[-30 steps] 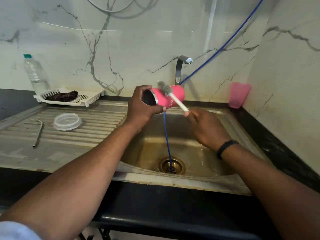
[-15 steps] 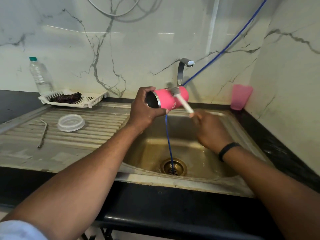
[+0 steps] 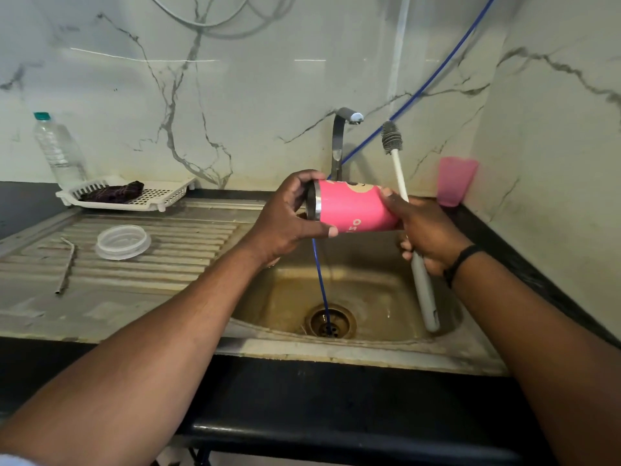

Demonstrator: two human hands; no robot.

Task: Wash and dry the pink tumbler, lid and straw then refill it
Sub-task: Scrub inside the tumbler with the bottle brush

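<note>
The pink tumbler (image 3: 353, 208), smooth with a steel rim, lies sideways over the sink (image 3: 336, 351); our left hand (image 3: 285, 218) grips its mouth, our right hand (image 3: 425, 230) steadies its base while clutching a bottle brush (image 3: 398, 169). At nine o'clock on the ribbed drainboard (image 3: 188, 243) lie the clear round lid (image 3: 122, 241) and bent metal straw (image 3: 66, 266). The tap (image 3: 339, 142) stands at twelve.
</note>
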